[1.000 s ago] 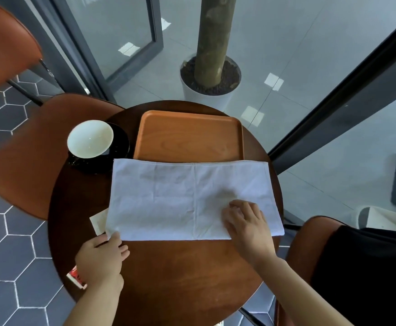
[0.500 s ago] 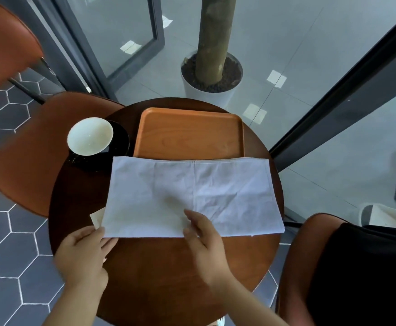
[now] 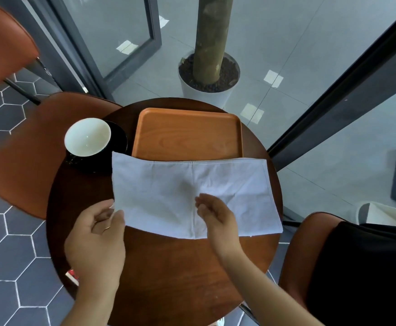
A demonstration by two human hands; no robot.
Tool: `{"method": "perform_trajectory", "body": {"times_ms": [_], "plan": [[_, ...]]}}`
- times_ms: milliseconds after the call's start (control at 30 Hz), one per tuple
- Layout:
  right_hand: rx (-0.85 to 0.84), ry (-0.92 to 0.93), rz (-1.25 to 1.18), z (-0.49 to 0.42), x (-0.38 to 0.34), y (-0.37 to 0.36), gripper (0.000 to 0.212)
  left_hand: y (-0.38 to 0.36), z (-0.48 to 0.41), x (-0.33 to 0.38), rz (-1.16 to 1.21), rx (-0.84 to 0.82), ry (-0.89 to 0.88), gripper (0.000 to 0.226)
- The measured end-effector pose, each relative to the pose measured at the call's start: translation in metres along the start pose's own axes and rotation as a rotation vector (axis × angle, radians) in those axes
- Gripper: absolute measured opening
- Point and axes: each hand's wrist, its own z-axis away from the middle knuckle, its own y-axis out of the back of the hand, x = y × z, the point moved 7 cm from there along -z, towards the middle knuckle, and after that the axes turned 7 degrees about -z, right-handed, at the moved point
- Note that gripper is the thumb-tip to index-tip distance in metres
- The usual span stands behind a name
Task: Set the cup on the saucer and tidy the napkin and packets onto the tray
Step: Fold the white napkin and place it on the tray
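Observation:
A white cloth napkin (image 3: 168,191) lies spread across the round table, its far edge over the near rim of the wooden tray (image 3: 187,132). My left hand (image 3: 98,234) pinches the napkin's near left corner and lifts it. Over the napkin's middle fold, my right hand (image 3: 215,215) hovers with relaxed fingers. The white cup (image 3: 87,136) sits on the black saucer (image 3: 119,137) at the far left. A red packet (image 3: 72,276) peeks out beside my left wrist at the table's near left edge.
The dark round table (image 3: 168,267) is ringed by orange chairs at the left (image 3: 27,161) and near right (image 3: 295,255). A potted tree trunk (image 3: 210,74) stands beyond the tray, behind glass panels.
My left hand has taken the napkin's near left corner and raised it. My right hand slid left from the napkin's right half to its centre crease.

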Motion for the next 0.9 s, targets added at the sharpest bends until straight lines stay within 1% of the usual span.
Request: {"method": "perform_trajectory", "body": {"times_ms": [67, 133, 167, 267, 367, 433, 467, 567, 600, 733, 900], "plan": [[-0.001, -0.009, -0.023, -0.02, -0.016, -0.003, 0.02, -0.007, 0.01, 0.024, -0.058, -0.019, -0.115, 0.031], [-0.047, -0.025, -0.051, -0.038, -0.033, -0.011, 0.014, -0.018, 0.02, 0.041, -0.079, -0.054, -0.196, 0.031], [-0.081, -0.032, -0.05, -0.046, -0.043, -0.017, 0.019, -0.025, 0.024, 0.049, -0.089, -0.075, -0.236, 0.03], [-0.195, -0.046, 0.012, -0.068, -0.076, -0.034, 0.051, -0.044, 0.038, 0.072, -0.138, -0.115, -0.386, 0.027], [-0.261, -0.011, 0.165, -0.084, -0.108, -0.048, 0.067, -0.061, 0.053, 0.092, -0.206, -0.136, -0.555, 0.025], [-0.268, 0.052, 0.331, -0.091, -0.126, -0.052, 0.075, -0.071, 0.061, 0.099, -0.245, -0.155, -0.636, 0.026], [-0.255, 0.091, 0.439, -0.095, -0.132, -0.052, 0.07, -0.075, 0.066, 0.102, -0.264, -0.161, -0.675, 0.027], [-0.169, 0.223, 0.77, -0.106, -0.142, -0.041, 0.028, -0.086, 0.078, 0.107, -0.278, -0.179, -0.743, 0.027], [-0.135, 0.255, 0.814, -0.106, -0.144, -0.034, 0.02, -0.09, 0.081, 0.107, -0.271, -0.187, -0.751, 0.027], [-0.052, 0.281, 0.688, -0.101, -0.144, -0.001, 0.017, -0.104, 0.095, 0.109, -0.265, -0.229, -0.756, 0.025], [0.004, 0.246, 0.56, -0.096, -0.141, 0.042, 0.01, -0.123, 0.116, 0.115, -0.215, -0.263, -0.81, 0.013]]}}
